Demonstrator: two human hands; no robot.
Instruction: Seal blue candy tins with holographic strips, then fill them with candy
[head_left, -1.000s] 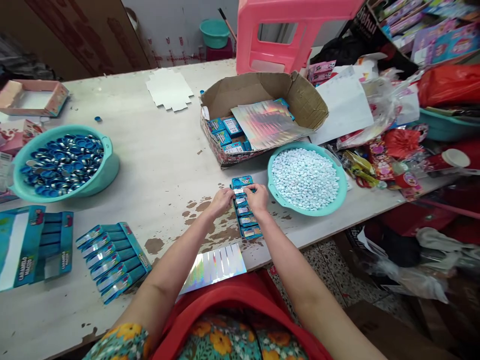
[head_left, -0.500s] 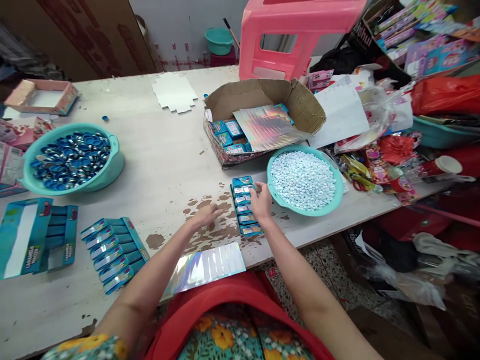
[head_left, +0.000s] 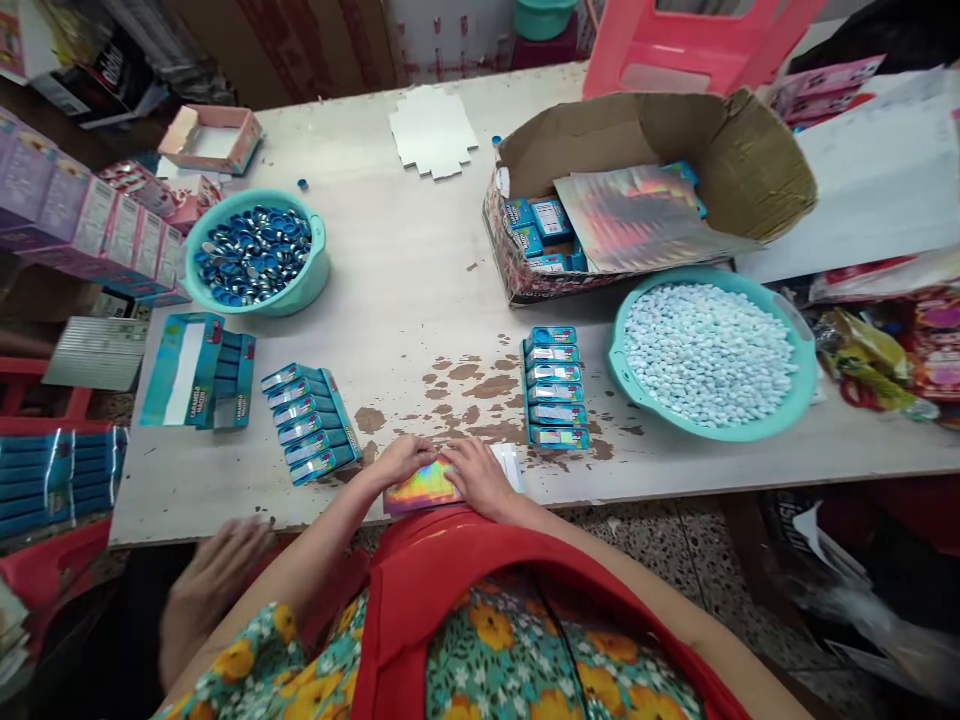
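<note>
A shiny rainbow foil sheet lies at the table's front edge, close against my body. My left hand is on its far left part, fingers curled together at the sheet. My right hand lies across the sheet's right part with fingers stretched out and spread. Beyond my right hand stands a row of small blue boxes in a blue tray, touched by neither hand. To the left sits another tray of blue boxes.
A turquoise basin of white candies stands right, below a cardboard box with foil sheets. Left are a basin of blue caps and a blue display carton. Another person's hand shows at lower left.
My right hand has left the row of blue boxes and come down onto the foil sheet. My left hand has moved back to the sheet too. The view has shifted left.
</note>
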